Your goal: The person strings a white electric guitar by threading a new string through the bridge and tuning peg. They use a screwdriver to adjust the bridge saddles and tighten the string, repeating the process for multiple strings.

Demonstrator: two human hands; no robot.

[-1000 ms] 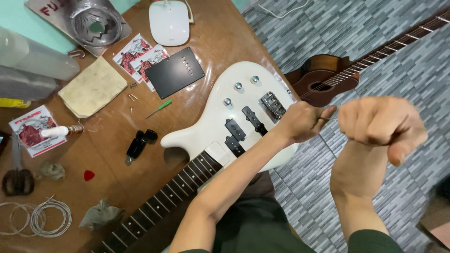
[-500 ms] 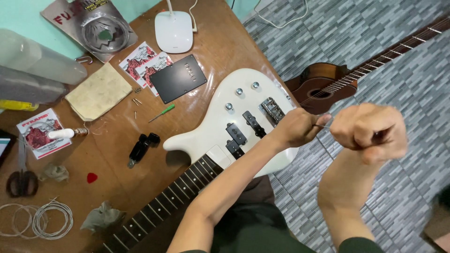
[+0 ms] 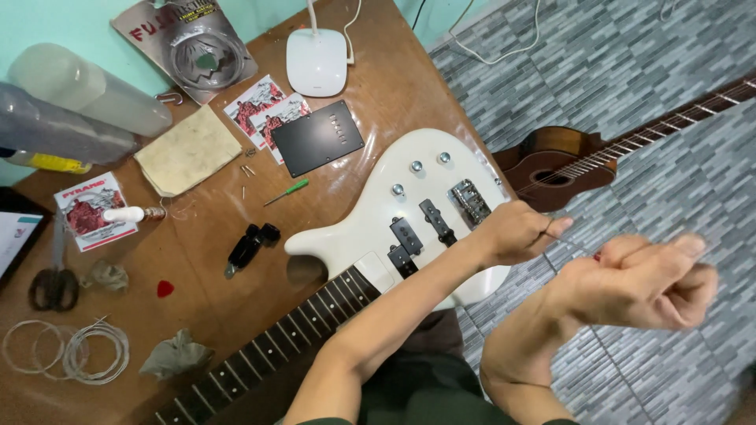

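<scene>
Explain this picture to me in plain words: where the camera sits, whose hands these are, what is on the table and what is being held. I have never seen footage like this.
The camera is worn on a person's head and looks down, so both arms are that person's own. No machine is involved.

A brown table carries a white electric guitar lying flat, its neck running toward the lower left. Around it lie a black plate, a small green screwdriver, a red pick, coils of string, scissors and a cloth. A second, brown guitar lies on the tiled floor.

The left hand is at the white guitar's end, fingers pinched. The right hand is raised in a loose fist. A thin string may run between them, but it is too fine to be sure.
</scene>
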